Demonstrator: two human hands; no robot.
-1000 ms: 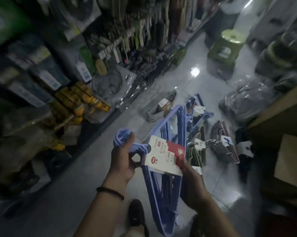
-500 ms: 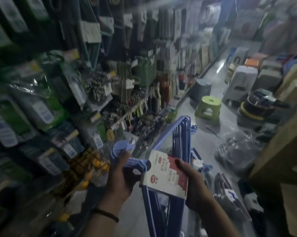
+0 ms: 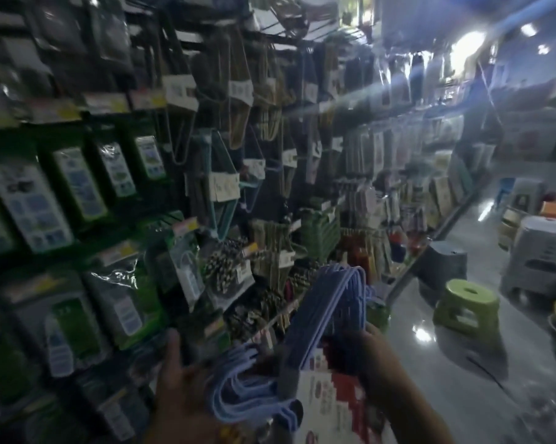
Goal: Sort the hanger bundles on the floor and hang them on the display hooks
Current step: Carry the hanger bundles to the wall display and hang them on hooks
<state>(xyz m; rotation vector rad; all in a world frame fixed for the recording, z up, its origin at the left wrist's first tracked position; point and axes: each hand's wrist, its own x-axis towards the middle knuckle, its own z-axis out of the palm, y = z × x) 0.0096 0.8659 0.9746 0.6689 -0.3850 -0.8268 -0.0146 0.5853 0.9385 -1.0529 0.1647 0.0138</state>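
Note:
I hold a bundle of blue plastic hangers [image 3: 331, 302] low in the middle of the head view, its shoulders pointing up toward the shelves. My left hand [image 3: 180, 389] holds it at the blue hooks [image 3: 241, 382], though blur hides the fingers. My right hand [image 3: 388, 370] grips the bundle beside its red and white card label [image 3: 331, 408]. Ahead on the left stands the display wall, where teal hanger bundles [image 3: 225, 193] and brown ones [image 3: 238, 100] hang from hooks.
Green packaged goods [image 3: 78, 187] fill the wall at the left. A green stool [image 3: 465, 302], a dark stool [image 3: 443, 261] and stacked grey stools [image 3: 539, 257] stand on the shiny floor at the right. The aisle runs away to the far right.
My view has swung up from the floor to the display wall. The floor bundles have left the view. Both hands have carried the blue bundle up toward the shelves.

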